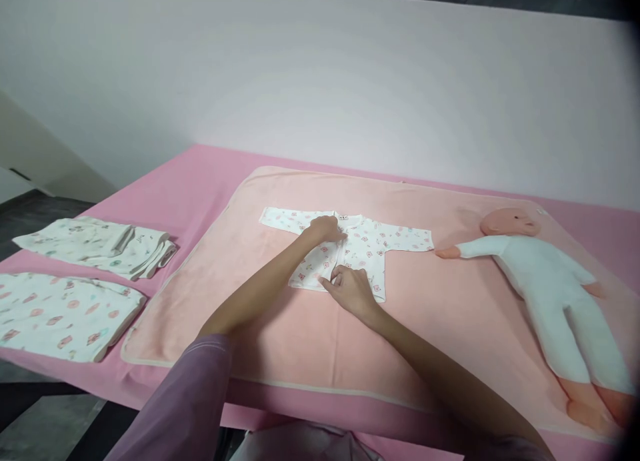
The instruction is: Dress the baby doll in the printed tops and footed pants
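A small white baby shirt point(370, 244) with a pink print lies spread out, sleeves stretched to both sides, collar toward the wall. My left hand point(327, 229) is closed on the shirt's front edge just below the collar, its fingertips partly hidden. Lower down, my right hand point(353, 289) pinches the same front opening close to the hem, thumb and fingers together. Under the shirt is a peach blanket point(300, 334) with a pale border. To the right, a baby doll point(540, 274) in a white body lies on its back, one hand close to the shirt's right cuff.
Two stacks of folded printed cloth lie at the left: one farther stack point(100, 244) and one nearer stack point(65, 314). A pink-covered table point(200, 174) bears everything. Behind it rises a white wall point(320, 81). The table's near edge runs in front of my body.
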{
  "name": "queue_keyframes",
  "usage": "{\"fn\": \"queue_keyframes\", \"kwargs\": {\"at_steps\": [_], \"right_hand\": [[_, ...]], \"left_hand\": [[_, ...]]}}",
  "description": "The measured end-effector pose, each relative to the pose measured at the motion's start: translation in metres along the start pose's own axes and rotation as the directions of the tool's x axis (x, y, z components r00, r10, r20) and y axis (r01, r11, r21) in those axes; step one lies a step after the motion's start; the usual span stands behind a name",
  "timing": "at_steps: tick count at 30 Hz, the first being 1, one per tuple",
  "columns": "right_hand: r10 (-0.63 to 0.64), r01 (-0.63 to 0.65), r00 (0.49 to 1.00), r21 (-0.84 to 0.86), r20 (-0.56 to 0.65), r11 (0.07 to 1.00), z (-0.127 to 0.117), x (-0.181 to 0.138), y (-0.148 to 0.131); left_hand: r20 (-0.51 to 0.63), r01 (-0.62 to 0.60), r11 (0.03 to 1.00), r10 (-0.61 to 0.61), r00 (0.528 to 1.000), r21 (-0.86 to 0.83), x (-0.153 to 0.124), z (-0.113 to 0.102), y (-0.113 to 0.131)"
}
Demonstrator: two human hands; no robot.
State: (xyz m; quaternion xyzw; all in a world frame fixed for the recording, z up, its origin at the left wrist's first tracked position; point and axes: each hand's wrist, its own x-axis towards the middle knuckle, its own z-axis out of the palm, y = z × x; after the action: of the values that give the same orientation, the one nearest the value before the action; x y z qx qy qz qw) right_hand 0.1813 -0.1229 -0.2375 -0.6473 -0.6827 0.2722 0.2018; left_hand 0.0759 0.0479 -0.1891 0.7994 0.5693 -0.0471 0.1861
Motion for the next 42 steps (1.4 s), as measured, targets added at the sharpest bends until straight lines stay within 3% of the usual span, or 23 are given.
{"fn": "queue_keyframes", "kwargs": {"at_steps": [9, 15, 20, 26, 34, 42], "right_hand": [[-0.143, 0.141, 0.982, -0.025, -0.124, 0.990, 0.012, -0.005, 0.008], [-0.178, 0.174, 0.973, -0.039, -0.146, 0.984, 0.016, -0.006, 0.012], [-0.186, 0.181, 0.972, -0.049, -0.145, 0.982, 0.012, -0.007, 0.009], [-0.193, 0.163, 0.967, -0.177, -0.165, 0.971, 0.003, -0.007, 0.004], [-0.150, 0.137, 0.988, -0.208, -0.048, 0.969, -0.004, -0.008, 0.005], [-0.254, 0.234, 0.955, -0.136, -0.152, 0.963, -0.017, -0.004, -0.030]], "left_hand": [[-0.130, 0.048, 0.999, -0.050, 0.990, -0.023, 0.006, 0.024, 0.005], [-0.160, 0.033, 0.997, -0.045, 0.986, -0.075, 0.009, 0.026, -0.001], [-0.118, 0.003, 0.986, -0.023, 0.993, -0.169, 0.011, 0.017, -0.009], [-0.100, -0.021, 0.962, -0.006, 0.995, -0.271, 0.013, 0.009, -0.019], [-0.010, -0.041, 0.939, 0.040, 0.999, -0.341, 0.012, 0.004, -0.028], [-0.017, -0.057, 0.942, 0.054, 0.998, -0.331, 0.009, -0.031, -0.060]]}}
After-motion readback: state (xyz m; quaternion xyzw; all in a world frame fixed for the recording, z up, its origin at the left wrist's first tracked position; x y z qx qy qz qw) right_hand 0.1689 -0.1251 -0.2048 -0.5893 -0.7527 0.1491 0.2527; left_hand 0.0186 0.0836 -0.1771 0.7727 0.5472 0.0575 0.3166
